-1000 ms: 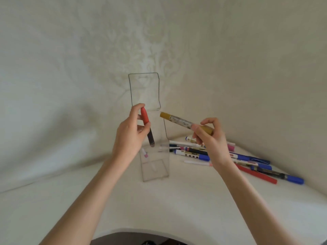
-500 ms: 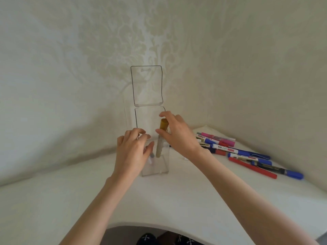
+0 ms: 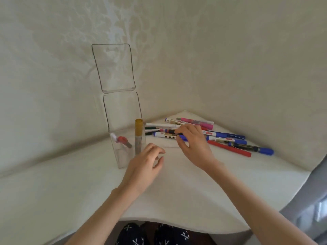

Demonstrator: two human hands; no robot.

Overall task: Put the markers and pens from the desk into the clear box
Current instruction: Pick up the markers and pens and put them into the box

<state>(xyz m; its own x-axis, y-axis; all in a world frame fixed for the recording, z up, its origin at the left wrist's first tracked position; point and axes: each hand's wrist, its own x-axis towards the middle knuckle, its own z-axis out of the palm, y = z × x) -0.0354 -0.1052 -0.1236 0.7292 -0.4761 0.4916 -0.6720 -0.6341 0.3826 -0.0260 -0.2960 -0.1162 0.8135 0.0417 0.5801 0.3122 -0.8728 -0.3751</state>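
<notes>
Step in hand: picking the next pen from the pile; judged early, as most of the pens are outside the box.
Right hand: the right hand (image 3: 192, 144) reaches over the near end of the pile of pens and markers (image 3: 221, 137).
Right fingers: the fingertips (image 3: 182, 130) are curled down onto a dark-barrelled pen (image 3: 170, 132), with the thumb just below it. Whether the pinch has closed, I cannot tell.
Left hand: the left hand (image 3: 143, 167) hovers low over the desk (image 3: 177, 188). Its fingers (image 3: 155, 150) are loosely curled and slightly apart, holding nothing.
Clear box: the clear box (image 3: 123, 156) stands upright just beyond and left of the left fingertips, its lid (image 3: 113, 68) flipped up and open.
Already inside: a gold marker (image 3: 138, 137) stands on end at the side nearest the left fingers. A red-capped pen (image 3: 123, 141) lies slanted farther in.
Still out: the rest of the pile fans away to the right of the right fingertips, on the desk corner.
Next move calls for: closing thumb and fingers on one barrel alone, lifting it free of its neighbours, turning it end-down, and carrying it left to the box mouth. That opening is narrow and the box is tall, so the left hand probably needs to steady it.
</notes>
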